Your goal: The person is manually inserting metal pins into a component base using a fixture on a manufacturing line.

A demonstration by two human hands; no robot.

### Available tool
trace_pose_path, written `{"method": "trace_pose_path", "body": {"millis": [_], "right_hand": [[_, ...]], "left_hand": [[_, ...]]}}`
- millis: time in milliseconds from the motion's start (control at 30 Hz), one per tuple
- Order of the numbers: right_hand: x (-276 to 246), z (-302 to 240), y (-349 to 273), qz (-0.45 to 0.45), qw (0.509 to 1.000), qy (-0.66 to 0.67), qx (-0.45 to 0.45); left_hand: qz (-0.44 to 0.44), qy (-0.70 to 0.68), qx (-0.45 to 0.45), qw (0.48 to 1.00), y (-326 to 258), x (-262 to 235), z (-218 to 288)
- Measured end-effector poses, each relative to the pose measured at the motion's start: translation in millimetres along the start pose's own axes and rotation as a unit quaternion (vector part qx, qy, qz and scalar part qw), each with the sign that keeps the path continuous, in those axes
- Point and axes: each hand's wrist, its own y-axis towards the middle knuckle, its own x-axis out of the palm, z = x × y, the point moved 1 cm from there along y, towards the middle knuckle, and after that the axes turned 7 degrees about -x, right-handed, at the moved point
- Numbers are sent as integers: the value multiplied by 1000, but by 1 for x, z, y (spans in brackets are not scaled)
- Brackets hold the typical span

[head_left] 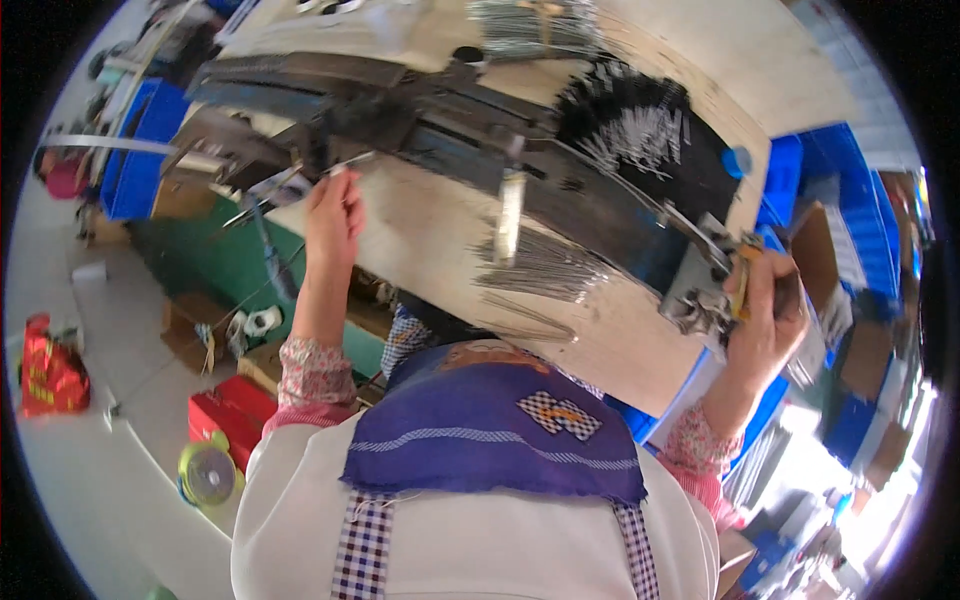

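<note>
My left hand (336,212) is closed at the left part of a long dark metal fixture (450,125), its fingers curled beside a short, thin pale piece (352,161). Blur hides exactly what the fingers hold. At the fixture's right end, my right hand (768,305) is wrapped round a yellow handle (742,285) next to a silver metal clamp-like mechanism (697,308). From there a thin rod (630,190) runs up along the fixture. Between my hands, a bundle of thin metal wires (540,268) lies on the wooden tabletop (420,210).
Black and pale wire pieces (640,130) are heaped behind the fixture, near a blue cap (737,162). Another wire bundle (535,28) lies at the back. Blue bins (830,190) stand at the right. A small green fan (210,474) and a red box (232,412) are on the left.
</note>
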Motion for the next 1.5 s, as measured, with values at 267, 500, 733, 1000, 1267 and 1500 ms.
{"method": "trace_pose_path", "body": {"millis": [267, 500, 733, 1000, 1267, 1500], "right_hand": [[23, -11, 36, -36, 998, -37, 27], [8, -6, 31, -79, 992, -92, 24], [28, -12, 51, -146, 982, -92, -82], [112, 19, 88, -459, 874, -146, -58], [88, 15, 77, -429, 903, -16, 37], [91, 24, 99, -482, 857, 102, 152]], "left_hand": [[-490, 61, -87, 865, -98, 180, 11], [-423, 9, -253, 870, -76, 221, -28], [-376, -59, -244, 892, -83, 229, -31], [-306, -80, -105, 943, -79, 207, -31], [-270, -83, -129, 950, -85, 207, -27], [-346, -69, -121, 928, -80, 212, -34]]}}
